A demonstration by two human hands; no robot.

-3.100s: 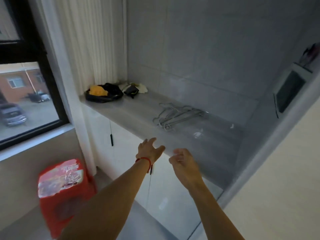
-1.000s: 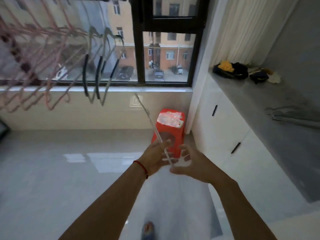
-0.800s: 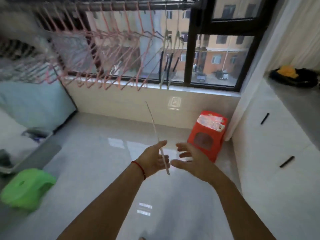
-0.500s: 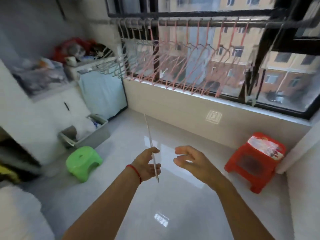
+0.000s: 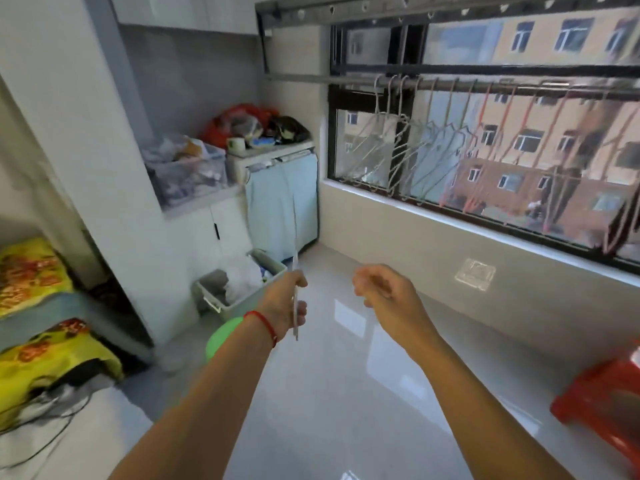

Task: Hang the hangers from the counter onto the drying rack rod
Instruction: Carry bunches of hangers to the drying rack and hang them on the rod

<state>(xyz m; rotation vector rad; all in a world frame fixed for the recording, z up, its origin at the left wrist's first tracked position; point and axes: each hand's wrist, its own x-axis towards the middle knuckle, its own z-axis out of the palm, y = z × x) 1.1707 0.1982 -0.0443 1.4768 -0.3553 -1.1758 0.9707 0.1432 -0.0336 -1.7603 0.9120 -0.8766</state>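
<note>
While one hanger is in hand, the hanging itself is not yet done.

Edge-on and thin as a line, the hanger [image 5: 295, 299] runs through the left hand [image 5: 287, 304], whose fingers [image 5: 300, 311] are curled around its lower part; most of it stands up above them, a short end pokes out below. The right hand [image 5: 384, 292] holds nothing, its fingers loosely bent, just beside the left. High above and beyond both sets of fingertips, the drying rack rod [image 5: 485, 85] crosses the window and already carries a row of grey and pink hangers [image 5: 426, 147]. By my judgement, this one must be lifted and hooked on; the counter is out of sight, so how many remain cannot be told.
</note>
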